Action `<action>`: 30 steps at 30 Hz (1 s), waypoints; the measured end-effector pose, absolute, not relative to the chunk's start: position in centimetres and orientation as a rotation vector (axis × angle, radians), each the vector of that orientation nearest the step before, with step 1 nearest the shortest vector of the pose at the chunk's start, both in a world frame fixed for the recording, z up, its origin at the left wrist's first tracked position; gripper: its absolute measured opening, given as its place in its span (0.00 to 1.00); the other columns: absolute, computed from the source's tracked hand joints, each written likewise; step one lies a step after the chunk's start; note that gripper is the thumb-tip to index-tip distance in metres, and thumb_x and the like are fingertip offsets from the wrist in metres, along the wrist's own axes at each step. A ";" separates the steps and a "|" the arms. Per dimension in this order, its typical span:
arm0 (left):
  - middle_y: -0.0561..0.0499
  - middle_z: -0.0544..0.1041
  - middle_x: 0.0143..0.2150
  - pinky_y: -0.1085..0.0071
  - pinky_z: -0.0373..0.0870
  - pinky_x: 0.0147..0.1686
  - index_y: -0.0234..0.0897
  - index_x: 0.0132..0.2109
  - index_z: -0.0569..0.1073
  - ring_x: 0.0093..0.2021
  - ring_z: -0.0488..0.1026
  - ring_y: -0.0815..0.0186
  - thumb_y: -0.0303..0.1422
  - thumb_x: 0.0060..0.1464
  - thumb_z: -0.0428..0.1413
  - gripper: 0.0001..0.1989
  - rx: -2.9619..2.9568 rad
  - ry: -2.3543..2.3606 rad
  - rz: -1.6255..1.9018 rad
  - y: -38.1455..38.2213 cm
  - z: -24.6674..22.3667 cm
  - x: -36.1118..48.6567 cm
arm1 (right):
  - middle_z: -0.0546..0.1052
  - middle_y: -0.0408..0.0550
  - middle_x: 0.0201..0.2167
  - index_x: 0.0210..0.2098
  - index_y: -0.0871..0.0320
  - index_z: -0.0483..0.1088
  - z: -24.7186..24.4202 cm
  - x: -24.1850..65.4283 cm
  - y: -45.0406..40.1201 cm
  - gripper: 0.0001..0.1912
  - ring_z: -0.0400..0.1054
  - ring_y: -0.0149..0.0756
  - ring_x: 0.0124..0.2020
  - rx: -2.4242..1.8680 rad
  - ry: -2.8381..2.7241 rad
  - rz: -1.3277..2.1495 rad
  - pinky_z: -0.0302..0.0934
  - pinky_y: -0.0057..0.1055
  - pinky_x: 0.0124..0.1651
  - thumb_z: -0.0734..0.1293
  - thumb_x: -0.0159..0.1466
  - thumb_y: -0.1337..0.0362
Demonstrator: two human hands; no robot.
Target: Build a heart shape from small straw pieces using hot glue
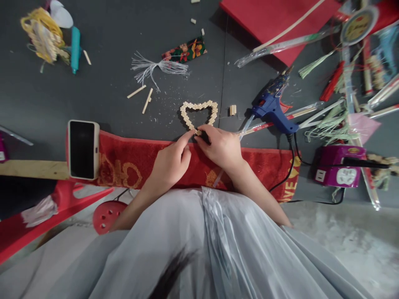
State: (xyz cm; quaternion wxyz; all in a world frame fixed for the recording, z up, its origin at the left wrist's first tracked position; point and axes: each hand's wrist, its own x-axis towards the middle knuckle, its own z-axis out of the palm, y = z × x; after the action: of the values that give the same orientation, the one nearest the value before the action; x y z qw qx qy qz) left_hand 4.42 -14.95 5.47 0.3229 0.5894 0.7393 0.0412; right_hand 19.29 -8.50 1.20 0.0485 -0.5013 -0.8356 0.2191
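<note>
A heart-shaped ring of small cream pieces [186,118] lies on the dark grey table, its lower point toward me. My left hand [173,160] touches that lower point with its index fingertip; the other fingers are curled in. From the right, my right hand [222,149] pinches the heart near the same point between thumb and fingers. Both wrists pass over a red towel [134,160] along the table edge. A small bundle of short cream sticks [232,110] lies just right of the heart.
A blue glue gun [274,109] lies at the right, its cable running near a purple box [339,166]. A phone [83,149] rests on the towel's left end. Silvery threads [165,67], loose sticks [147,101] and a red sheet [274,20] lie farther back.
</note>
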 end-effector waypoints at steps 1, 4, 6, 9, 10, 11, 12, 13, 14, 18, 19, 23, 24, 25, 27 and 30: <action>0.49 0.80 0.56 0.69 0.74 0.49 0.43 0.68 0.65 0.50 0.80 0.60 0.28 0.64 0.46 0.27 1.544 1.938 0.117 -15.0 5.5 4.4 | 0.84 0.49 0.40 0.51 0.57 0.74 1.2 19.3 -8.5 0.18 0.77 0.40 0.35 -1.525 -2.549 0.669 0.54 0.31 0.30 0.60 0.68 0.58; 0.49 0.81 0.55 0.71 0.73 0.49 0.41 0.66 0.68 0.50 0.80 0.62 0.27 0.63 0.46 0.26 1.540 1.932 0.172 -15.1 5.6 4.3 | 0.84 0.49 0.40 0.51 0.57 0.74 1.3 19.2 -8.4 0.18 0.77 0.41 0.35 -1.518 -2.557 0.673 0.54 0.31 0.30 0.60 0.68 0.57; 0.50 0.81 0.53 0.73 0.73 0.49 0.41 0.64 0.71 0.49 0.80 0.64 0.27 0.63 0.46 0.24 1.551 1.916 0.209 -15.1 5.5 4.2 | 0.84 0.49 0.39 0.51 0.57 0.75 1.3 19.1 -8.4 0.18 0.77 0.41 0.35 -1.526 -2.563 0.672 0.54 0.31 0.30 0.60 0.68 0.58; 0.50 0.82 0.51 0.74 0.72 0.49 0.41 0.60 0.74 0.48 0.80 0.65 0.27 0.62 0.47 0.23 1.579 1.884 0.252 -15.2 5.4 3.9 | 0.84 0.48 0.39 0.51 0.56 0.74 1.3 19.0 -8.3 0.18 0.77 0.41 0.35 -1.546 -2.574 0.669 0.54 0.31 0.30 0.61 0.66 0.60; 0.50 0.83 0.51 0.74 0.72 0.49 0.41 0.59 0.75 0.48 0.80 0.65 0.26 0.62 0.47 0.22 1.587 1.877 0.272 -15.2 5.4 3.9 | 0.84 0.48 0.39 0.52 0.56 0.74 1.3 19.0 -8.3 0.18 0.77 0.41 0.36 -1.548 -2.579 0.668 0.54 0.31 0.30 0.61 0.66 0.60; 0.50 0.83 0.51 0.74 0.71 0.50 0.41 0.58 0.76 0.49 0.80 0.65 0.26 0.62 0.47 0.22 1.595 1.875 0.294 -15.3 5.4 3.8 | 0.84 0.48 0.39 0.52 0.56 0.74 1.3 19.0 -8.3 0.18 0.77 0.41 0.36 -1.550 -2.582 0.669 0.54 0.31 0.31 0.61 0.66 0.59; 0.50 0.83 0.50 0.75 0.71 0.50 0.40 0.56 0.77 0.49 0.80 0.65 0.26 0.62 0.47 0.21 1.603 1.877 0.316 -15.3 5.4 3.8 | 0.84 0.48 0.39 0.52 0.56 0.74 1.3 19.0 -8.4 0.18 0.77 0.41 0.36 -1.551 -2.585 0.670 0.54 0.31 0.31 0.61 0.67 0.59; 0.49 0.83 0.50 0.75 0.71 0.50 0.40 0.55 0.78 0.49 0.80 0.65 0.26 0.61 0.47 0.21 1.608 1.881 0.332 -15.3 5.4 3.8 | 0.84 0.48 0.39 0.52 0.56 0.74 1.3 19.0 -8.4 0.18 0.77 0.41 0.35 -1.552 -2.587 0.670 0.54 0.31 0.30 0.61 0.67 0.58; 0.49 0.83 0.49 0.75 0.70 0.49 0.39 0.54 0.78 0.48 0.80 0.65 0.26 0.61 0.47 0.20 1.607 1.889 0.339 -15.3 5.3 3.7 | 0.84 0.49 0.39 0.52 0.56 0.74 1.3 19.0 -8.4 0.19 0.77 0.41 0.35 -1.552 -2.588 0.669 0.54 0.31 0.30 0.61 0.68 0.57; 0.48 0.84 0.43 0.74 0.70 0.44 0.37 0.50 0.78 0.42 0.80 0.65 0.29 0.62 0.47 0.16 1.508 1.957 0.297 -15.1 5.2 3.8 | 0.84 0.49 0.41 0.53 0.56 0.74 1.4 18.7 -8.3 0.19 0.77 0.42 0.36 -1.563 -2.591 0.664 0.54 0.32 0.30 0.61 0.68 0.55; 0.49 0.83 0.41 0.74 0.69 0.42 0.37 0.49 0.77 0.40 0.80 0.66 0.31 0.62 0.48 0.15 1.468 1.970 0.293 -15.0 5.1 3.8 | 0.84 0.49 0.41 0.53 0.56 0.74 1.5 18.6 -8.3 0.19 0.77 0.42 0.36 -1.573 -2.589 0.664 0.54 0.32 0.30 0.62 0.68 0.55; 0.49 0.81 0.38 0.73 0.68 0.38 0.36 0.49 0.74 0.34 0.77 0.68 0.31 0.62 0.47 0.14 1.313 1.941 0.364 -14.7 4.7 3.7 | 0.83 0.50 0.42 0.51 0.56 0.74 1.5 18.2 -8.3 0.18 0.77 0.42 0.36 -1.607 -2.568 0.669 0.55 0.31 0.31 0.63 0.67 0.56; 0.50 0.80 0.36 0.73 0.68 0.38 0.36 0.49 0.73 0.32 0.76 0.68 0.31 0.61 0.47 0.14 1.281 1.931 0.387 -14.6 4.6 3.7 | 0.83 0.50 0.42 0.51 0.56 0.75 1.5 18.1 -8.2 0.18 0.77 0.42 0.36 -1.609 -2.560 0.672 0.55 0.31 0.31 0.63 0.67 0.56; 0.51 0.79 0.34 0.73 0.68 0.37 0.36 0.48 0.73 0.31 0.75 0.68 0.32 0.61 0.47 0.13 1.248 1.924 0.407 -14.4 4.4 3.6 | 0.83 0.49 0.42 0.50 0.56 0.75 1.4 18.1 -8.2 0.17 0.77 0.41 0.36 -1.606 -2.555 0.675 0.55 0.31 0.31 0.62 0.67 0.56; 0.53 0.76 0.29 0.74 0.67 0.33 0.36 0.47 0.72 0.28 0.72 0.69 0.33 0.60 0.48 0.12 1.165 1.906 0.460 -14.1 4.2 3.7 | 0.83 0.49 0.42 0.49 0.56 0.76 1.4 18.1 -8.2 0.17 0.77 0.41 0.36 -1.593 -2.541 0.675 0.55 0.30 0.31 0.61 0.68 0.57; 0.58 0.70 0.23 0.77 0.63 0.23 0.37 0.45 0.70 0.21 0.66 0.72 0.36 0.61 0.49 0.10 0.944 1.800 0.566 -13.5 4.0 3.9 | 0.83 0.49 0.41 0.48 0.56 0.77 1.4 18.2 -8.3 0.17 0.76 0.39 0.36 -1.567 -2.507 0.659 0.55 0.30 0.32 0.60 0.69 0.58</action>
State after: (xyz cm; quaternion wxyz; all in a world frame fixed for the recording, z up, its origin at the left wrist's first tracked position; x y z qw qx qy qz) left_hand 3.87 -13.52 4.05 0.4933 0.3891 0.7421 0.2334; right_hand 18.20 -8.28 1.35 0.0566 -0.5165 -0.8264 0.2172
